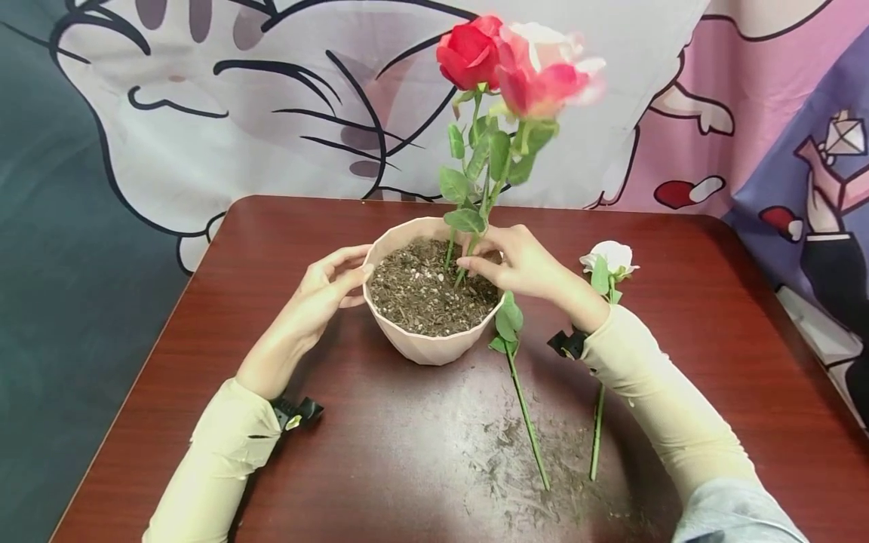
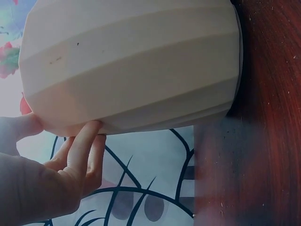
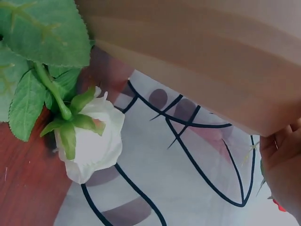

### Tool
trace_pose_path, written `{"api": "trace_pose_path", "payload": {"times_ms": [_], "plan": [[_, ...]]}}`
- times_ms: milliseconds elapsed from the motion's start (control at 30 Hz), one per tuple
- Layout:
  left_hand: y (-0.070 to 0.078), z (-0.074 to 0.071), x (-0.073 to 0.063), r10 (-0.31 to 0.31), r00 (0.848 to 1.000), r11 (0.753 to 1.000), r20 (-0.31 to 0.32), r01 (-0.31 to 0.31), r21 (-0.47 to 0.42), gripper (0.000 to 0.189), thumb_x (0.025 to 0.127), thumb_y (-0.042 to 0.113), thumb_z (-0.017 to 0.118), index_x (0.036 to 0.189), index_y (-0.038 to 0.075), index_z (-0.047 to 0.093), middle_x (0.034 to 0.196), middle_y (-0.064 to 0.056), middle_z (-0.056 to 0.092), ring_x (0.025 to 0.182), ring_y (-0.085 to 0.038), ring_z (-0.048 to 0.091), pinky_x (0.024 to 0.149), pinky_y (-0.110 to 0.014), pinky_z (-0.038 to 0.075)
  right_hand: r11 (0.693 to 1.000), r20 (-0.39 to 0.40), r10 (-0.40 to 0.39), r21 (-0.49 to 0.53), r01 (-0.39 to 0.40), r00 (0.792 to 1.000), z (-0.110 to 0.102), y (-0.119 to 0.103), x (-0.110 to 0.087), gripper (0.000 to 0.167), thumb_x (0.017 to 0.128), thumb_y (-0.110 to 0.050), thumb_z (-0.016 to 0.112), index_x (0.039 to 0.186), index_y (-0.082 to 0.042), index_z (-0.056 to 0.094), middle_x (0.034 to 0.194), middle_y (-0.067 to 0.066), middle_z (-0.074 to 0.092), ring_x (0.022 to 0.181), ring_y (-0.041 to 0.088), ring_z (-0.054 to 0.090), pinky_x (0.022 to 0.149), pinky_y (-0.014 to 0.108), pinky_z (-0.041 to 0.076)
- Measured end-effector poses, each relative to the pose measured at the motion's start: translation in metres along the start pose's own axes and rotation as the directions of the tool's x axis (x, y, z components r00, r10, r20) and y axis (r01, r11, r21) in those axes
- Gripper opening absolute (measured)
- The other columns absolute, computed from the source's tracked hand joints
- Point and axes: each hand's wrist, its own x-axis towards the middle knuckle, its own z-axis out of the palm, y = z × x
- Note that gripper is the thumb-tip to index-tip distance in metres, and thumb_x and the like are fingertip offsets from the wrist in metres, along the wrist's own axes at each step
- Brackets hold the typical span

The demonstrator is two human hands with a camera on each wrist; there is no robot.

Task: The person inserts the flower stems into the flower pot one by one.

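Observation:
A pale, faceted flowerpot (image 1: 431, 348) filled with dark soil (image 1: 421, 298) stands on the table. My left hand (image 1: 308, 298) holds its left side, thumb at the rim and fingers against the outer wall, as the left wrist view shows with the pot (image 2: 131, 70) filling much of it. Over the pot's right rim, my right hand (image 1: 523, 260) pinches the green stem of a pink-and-white rose (image 1: 539, 79), its lower end at the soil. Beside it a red rose (image 1: 470, 53) stands upright in the soil. The right wrist view catches only part of the right hand (image 3: 284, 162).
A white rose (image 1: 609, 259) lies on the right of the table, its stem passing under my right forearm. Left of it lies another leafy stem (image 1: 526, 415), its bloom hidden. Soil crumbs (image 1: 516, 460) dot the tabletop. A cartoon-print cloth (image 1: 271, 113) hangs behind the table.

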Motion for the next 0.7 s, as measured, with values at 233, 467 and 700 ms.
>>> {"api": "trace_pose_path", "payload": {"times_ms": [233,467,700], "plan": [[0.001,0.001,-0.002,0.003,1.000,1.000,0.006,-0.003,-0.006,0.045,0.094,0.017,0.054,0.136,0.004,0.044,0.124,-0.011,0.050,0.096,-0.007,0.056,0.077,-0.026,0.051,0.993,0.098,0.010,-0.118,0.002,0.995,0.000,-0.005,0.002,0.007,0.085,-0.018,0.066,0.079,-0.014,0.065,0.062,-0.011,0.065,0.045,-0.001,0.041,0.046,0.024,0.034],[-0.001,0.002,-0.005,0.006,1.000,1.000,0.007,-0.006,-0.009,0.045,0.094,0.017,0.054,0.136,0.005,0.045,0.124,-0.011,0.050,0.096,-0.008,0.056,0.079,-0.028,0.051,0.989,0.175,0.052,-0.144,-0.026,0.983,-0.002,-0.011,0.003,0.010,0.086,-0.019,0.065,0.077,-0.015,0.066,0.061,-0.010,0.066,0.043,0.000,0.038,0.047,0.025,0.035],[0.002,0.000,-0.003,-0.002,1.000,1.000,0.016,0.002,-0.013,0.043,0.094,0.016,0.052,0.135,0.006,0.045,0.127,-0.012,0.049,0.099,-0.011,0.055,0.080,-0.030,0.051,0.977,0.209,0.133,-0.191,-0.093,0.969,-0.002,-0.012,0.003,0.019,0.088,-0.024,0.063,0.072,-0.017,0.070,0.055,-0.011,0.058,0.053,0.007,0.040,0.059,0.030,0.039]]}}
